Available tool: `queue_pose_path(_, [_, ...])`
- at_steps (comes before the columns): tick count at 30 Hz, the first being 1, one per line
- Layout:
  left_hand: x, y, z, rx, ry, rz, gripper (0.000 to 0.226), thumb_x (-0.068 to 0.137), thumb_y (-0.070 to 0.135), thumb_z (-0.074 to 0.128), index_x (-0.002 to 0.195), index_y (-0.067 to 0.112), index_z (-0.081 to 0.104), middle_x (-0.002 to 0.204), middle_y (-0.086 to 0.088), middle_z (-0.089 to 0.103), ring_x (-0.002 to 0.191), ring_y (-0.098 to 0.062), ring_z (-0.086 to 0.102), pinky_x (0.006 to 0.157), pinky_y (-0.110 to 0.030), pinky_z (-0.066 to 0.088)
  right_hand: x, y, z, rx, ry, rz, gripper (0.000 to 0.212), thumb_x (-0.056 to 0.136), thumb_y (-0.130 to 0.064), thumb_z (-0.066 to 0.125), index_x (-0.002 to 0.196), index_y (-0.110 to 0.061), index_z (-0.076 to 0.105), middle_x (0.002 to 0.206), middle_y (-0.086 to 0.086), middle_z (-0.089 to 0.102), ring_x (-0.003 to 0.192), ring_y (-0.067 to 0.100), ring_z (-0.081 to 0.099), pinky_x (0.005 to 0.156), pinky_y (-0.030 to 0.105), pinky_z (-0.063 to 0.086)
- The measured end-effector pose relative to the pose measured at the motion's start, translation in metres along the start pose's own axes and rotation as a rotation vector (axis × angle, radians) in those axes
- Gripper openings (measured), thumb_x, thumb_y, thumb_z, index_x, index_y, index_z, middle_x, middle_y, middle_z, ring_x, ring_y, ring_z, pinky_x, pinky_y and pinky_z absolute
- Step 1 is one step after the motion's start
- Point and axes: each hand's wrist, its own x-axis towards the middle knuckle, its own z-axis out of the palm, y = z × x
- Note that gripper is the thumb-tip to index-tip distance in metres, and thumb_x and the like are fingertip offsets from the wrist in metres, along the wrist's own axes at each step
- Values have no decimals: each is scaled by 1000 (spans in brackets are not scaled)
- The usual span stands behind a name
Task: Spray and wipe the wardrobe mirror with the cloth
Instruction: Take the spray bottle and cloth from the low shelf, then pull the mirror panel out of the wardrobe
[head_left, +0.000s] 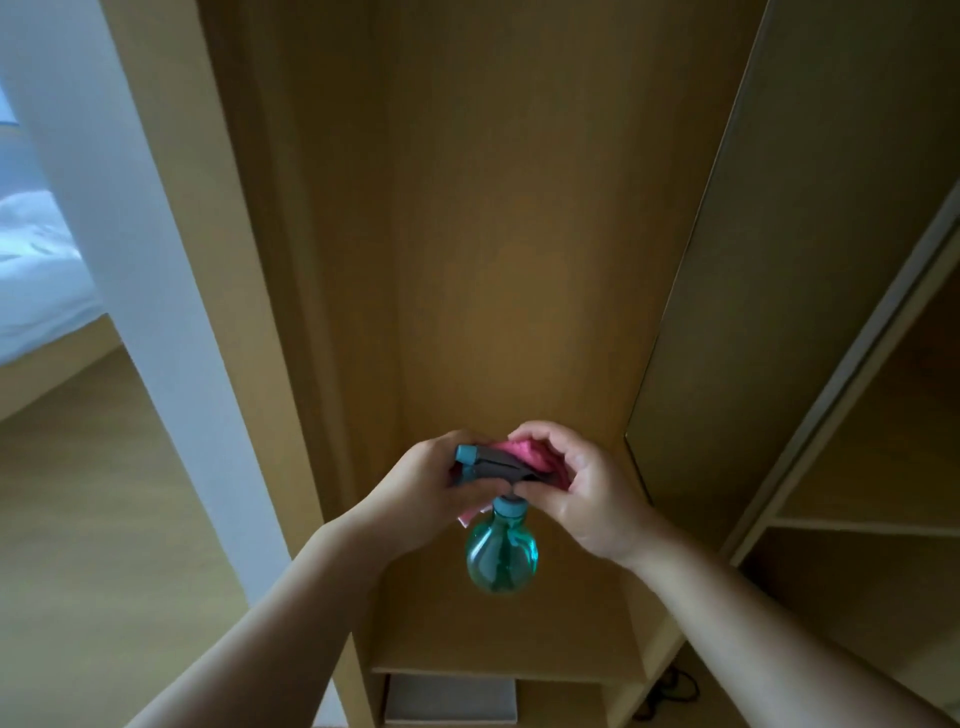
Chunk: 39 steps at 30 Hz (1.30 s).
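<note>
A teal, see-through spray bottle (502, 558) with a grey head and blue nozzle hangs in front of the open wardrobe compartment (498, 234). My left hand (423, 493) is closed around the spray head, with the nozzle pointing left. My right hand (582, 491) grips a bunched pink cloth (524, 451) against the back of the spray head, its thumb at the bottle's neck. A corner of the cloth hangs below my left hand. To the right stands a darker glossy door panel (769, 270), seemingly the mirror, seen at a steep angle.
A white wall post (130, 260) rises at the left, with a bed with white bedding (36, 280) beyond it. Below the compartment's shelf sits a white box (451, 699). More shelves (872, 525) are at the right, and a dark cable (670, 686) lies on the floor.
</note>
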Motion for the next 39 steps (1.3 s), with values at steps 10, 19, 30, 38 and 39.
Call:
queue_pose_path(10, [50,150,-74,39,30,125,11,85,20,73,93,22,65,72,-5,73,59,-23,70,51,-34,59,44,-150,-72,-91,112,-38,48,86,-8,69,127,-29,55,118,-9,64,113,8,62,94,36,55])
queue_pose_path(19, [73,204,-61,68,91,157,9,87,22,70,90,23,61,69,3,73,53,-19,69,43,-24,53,-3,-189,-154,-504,444,50,44,92,-35,61,135,-26,52,113,-18,59,103,-5,57,90,17,50])
queue_pose_path(30, [96,233,-27,91,122,156,11,86,23,72,93,24,63,77,10,73,57,-18,71,46,-29,57,-10,-162,-265,-572,842,314,56,97,-26,56,147,-19,33,139,5,53,113,19,60,84,26,49])
queue_pose_path(38, [101,236,-18,93,123,125,12,86,24,72,94,26,64,77,12,73,59,-15,71,45,-21,52,30,-153,-276,-485,740,360,50,98,-19,54,145,-22,38,138,1,56,122,21,57,84,24,45])
queue_pose_path(39, [101,236,-17,89,116,121,11,86,23,72,94,26,64,76,10,73,58,-16,71,45,-22,52,33,-152,-277,-475,754,367,47,98,-18,54,143,-21,40,136,2,57,122,22,57,85,25,46])
